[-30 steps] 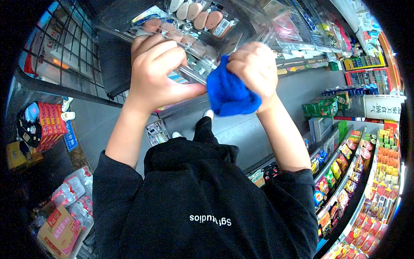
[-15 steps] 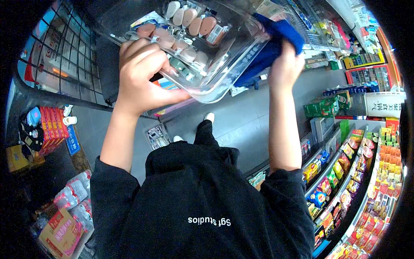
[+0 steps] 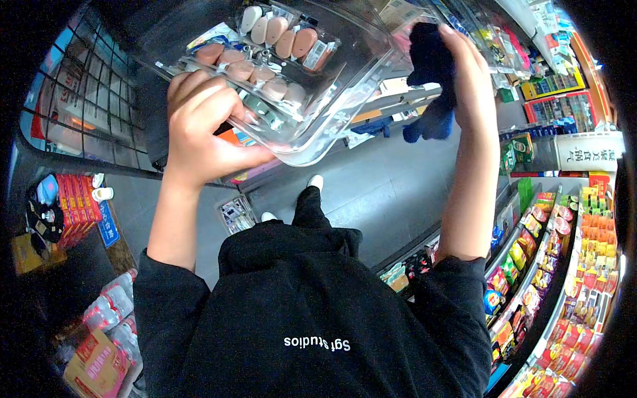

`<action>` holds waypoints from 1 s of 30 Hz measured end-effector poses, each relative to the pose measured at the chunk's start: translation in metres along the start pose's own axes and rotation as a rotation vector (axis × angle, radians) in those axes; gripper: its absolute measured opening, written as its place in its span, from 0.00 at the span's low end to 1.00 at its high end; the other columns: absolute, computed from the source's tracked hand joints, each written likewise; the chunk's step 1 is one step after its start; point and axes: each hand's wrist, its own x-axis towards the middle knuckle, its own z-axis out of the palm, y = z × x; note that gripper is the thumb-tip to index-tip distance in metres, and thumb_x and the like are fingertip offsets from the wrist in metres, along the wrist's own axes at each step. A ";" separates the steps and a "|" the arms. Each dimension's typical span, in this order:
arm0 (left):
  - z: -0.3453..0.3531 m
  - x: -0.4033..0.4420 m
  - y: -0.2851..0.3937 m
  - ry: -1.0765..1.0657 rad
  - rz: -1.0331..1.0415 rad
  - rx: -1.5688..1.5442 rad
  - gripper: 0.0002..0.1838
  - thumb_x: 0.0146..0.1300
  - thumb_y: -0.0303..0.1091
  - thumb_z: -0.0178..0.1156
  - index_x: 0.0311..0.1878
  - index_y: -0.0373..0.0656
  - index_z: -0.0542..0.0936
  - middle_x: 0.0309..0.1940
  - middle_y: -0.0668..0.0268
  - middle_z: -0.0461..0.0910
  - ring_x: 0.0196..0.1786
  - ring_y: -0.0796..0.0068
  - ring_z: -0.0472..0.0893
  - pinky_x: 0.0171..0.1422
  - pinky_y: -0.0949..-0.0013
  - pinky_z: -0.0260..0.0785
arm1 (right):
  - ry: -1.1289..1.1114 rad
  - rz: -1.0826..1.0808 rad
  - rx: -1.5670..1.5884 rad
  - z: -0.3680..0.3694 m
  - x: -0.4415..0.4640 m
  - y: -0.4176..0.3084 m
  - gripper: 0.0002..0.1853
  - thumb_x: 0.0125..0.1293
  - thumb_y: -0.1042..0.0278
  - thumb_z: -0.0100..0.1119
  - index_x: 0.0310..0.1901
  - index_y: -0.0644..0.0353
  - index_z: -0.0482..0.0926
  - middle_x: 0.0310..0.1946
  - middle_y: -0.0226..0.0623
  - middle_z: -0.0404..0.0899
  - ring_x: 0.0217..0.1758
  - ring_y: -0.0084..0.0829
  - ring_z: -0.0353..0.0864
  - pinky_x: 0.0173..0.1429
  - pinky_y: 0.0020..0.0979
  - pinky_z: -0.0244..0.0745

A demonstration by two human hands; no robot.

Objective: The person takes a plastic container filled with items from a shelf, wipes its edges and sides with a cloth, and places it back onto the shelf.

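Observation:
A clear plastic bin (image 3: 302, 154) is tilted at the top centre, with several pink and beige oval items (image 3: 276, 30) in small packs inside it. My left hand (image 3: 206, 126) grips the bin's near left edge, thumb along the outside and fingers over the rim. To the right of the bin, apart from it, my right hand (image 3: 472, 83) holds a dark blue cloth (image 3: 432, 79) that hangs down from the fingers. Part of the cloth is hidden behind that hand.
A black wire rack (image 3: 86, 99) stands at the upper left. Snack shelves (image 3: 531, 265) curve along the right. Wrapped bottles (image 3: 109, 305) and a cardboard box (image 3: 99, 365) lie at the lower left. More clear bins (image 3: 491, 40) are at the upper right.
The blue cloth went from in front of the bin's near corner to its right side, then farther right with my right hand. My left hand and the bin have shifted slightly left.

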 end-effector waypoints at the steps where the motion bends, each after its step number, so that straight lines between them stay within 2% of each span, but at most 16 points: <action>1: 0.000 0.000 0.001 0.008 -0.004 0.000 0.22 0.20 0.45 0.72 0.15 0.47 0.68 0.16 0.70 0.66 0.25 0.67 0.69 0.35 0.69 0.55 | -0.092 0.027 -0.056 0.001 0.000 0.001 0.20 0.60 0.56 0.56 0.43 0.66 0.78 0.33 0.34 0.79 0.36 0.23 0.74 0.44 0.22 0.66; 4: 0.000 0.000 0.000 0.015 -0.004 0.007 0.23 0.19 0.45 0.72 0.15 0.47 0.68 0.16 0.70 0.66 0.25 0.67 0.68 0.34 0.69 0.55 | -0.108 -0.254 -0.379 0.008 0.002 0.014 0.14 0.61 0.62 0.58 0.37 0.68 0.79 0.31 0.32 0.77 0.35 0.21 0.73 0.43 0.21 0.65; 7: -0.001 -0.001 0.000 0.009 -0.003 0.018 0.23 0.19 0.44 0.72 0.15 0.47 0.68 0.16 0.69 0.66 0.25 0.67 0.68 0.34 0.70 0.55 | -0.143 -0.417 -0.535 0.012 -0.005 0.003 0.11 0.56 0.66 0.61 0.35 0.67 0.78 0.32 0.34 0.74 0.37 0.26 0.74 0.43 0.23 0.67; 9: -0.001 0.000 0.000 0.005 -0.005 0.018 0.23 0.19 0.44 0.72 0.15 0.47 0.68 0.16 0.69 0.66 0.25 0.67 0.68 0.34 0.70 0.55 | -0.164 -0.465 -0.543 0.013 -0.007 0.002 0.10 0.55 0.68 0.61 0.35 0.67 0.79 0.33 0.35 0.74 0.38 0.27 0.74 0.44 0.24 0.67; 11: -0.001 0.001 0.002 0.013 0.032 0.033 0.24 0.26 0.45 0.73 0.16 0.46 0.66 0.16 0.69 0.67 0.24 0.68 0.68 0.32 0.70 0.56 | -0.189 -0.513 -0.549 0.013 -0.009 0.001 0.10 0.55 0.69 0.60 0.35 0.67 0.79 0.34 0.36 0.74 0.39 0.29 0.74 0.44 0.25 0.68; 15: -0.001 0.000 -0.001 0.014 0.030 0.010 0.24 0.26 0.45 0.73 0.16 0.46 0.66 0.16 0.69 0.68 0.24 0.68 0.68 0.32 0.70 0.56 | -0.204 -0.606 -0.593 0.010 -0.011 0.003 0.09 0.53 0.74 0.58 0.36 0.67 0.79 0.35 0.37 0.75 0.40 0.31 0.75 0.47 0.26 0.68; 17: 0.000 0.000 -0.002 0.017 0.003 -0.008 0.22 0.19 0.43 0.71 0.15 0.47 0.67 0.17 0.70 0.67 0.25 0.67 0.69 0.34 0.69 0.55 | -0.221 -0.646 -0.528 0.011 -0.013 0.005 0.08 0.53 0.75 0.57 0.35 0.67 0.79 0.35 0.38 0.76 0.39 0.31 0.76 0.46 0.25 0.69; 21: 0.001 0.001 -0.003 0.026 0.000 -0.012 0.22 0.18 0.43 0.71 0.15 0.47 0.67 0.17 0.70 0.67 0.25 0.68 0.69 0.34 0.69 0.55 | -0.240 -0.749 -0.565 0.022 -0.026 -0.008 0.06 0.52 0.78 0.55 0.33 0.67 0.78 0.34 0.39 0.77 0.37 0.33 0.76 0.44 0.26 0.70; 22: 0.001 0.000 -0.003 0.024 -0.004 -0.011 0.22 0.18 0.42 0.71 0.15 0.47 0.67 0.17 0.70 0.67 0.25 0.68 0.69 0.34 0.70 0.55 | -0.234 -0.806 -0.518 0.021 -0.025 -0.001 0.06 0.51 0.79 0.54 0.32 0.67 0.78 0.33 0.40 0.77 0.37 0.35 0.76 0.44 0.28 0.70; 23: 0.001 0.000 -0.003 0.023 -0.007 -0.011 0.22 0.18 0.42 0.71 0.14 0.47 0.67 0.17 0.70 0.67 0.25 0.69 0.69 0.34 0.70 0.55 | -0.233 -0.853 -0.485 0.024 -0.027 -0.001 0.07 0.46 0.77 0.57 0.29 0.66 0.78 0.30 0.41 0.76 0.35 0.40 0.76 0.41 0.32 0.71; 27: 0.002 -0.001 -0.004 0.038 0.015 -0.015 0.22 0.19 0.42 0.71 0.14 0.47 0.67 0.16 0.70 0.67 0.25 0.69 0.69 0.34 0.70 0.54 | -0.343 -0.925 -0.414 0.041 -0.059 -0.020 0.07 0.42 0.77 0.58 0.28 0.63 0.76 0.31 0.39 0.75 0.32 0.39 0.73 0.38 0.33 0.70; 30: 0.001 -0.001 -0.001 0.022 -0.002 0.010 0.22 0.21 0.43 0.71 0.14 0.47 0.67 0.16 0.71 0.67 0.25 0.69 0.69 0.35 0.70 0.55 | -0.368 -0.900 -0.352 0.047 -0.076 -0.025 0.08 0.43 0.76 0.59 0.28 0.61 0.77 0.31 0.37 0.74 0.33 0.38 0.72 0.38 0.34 0.70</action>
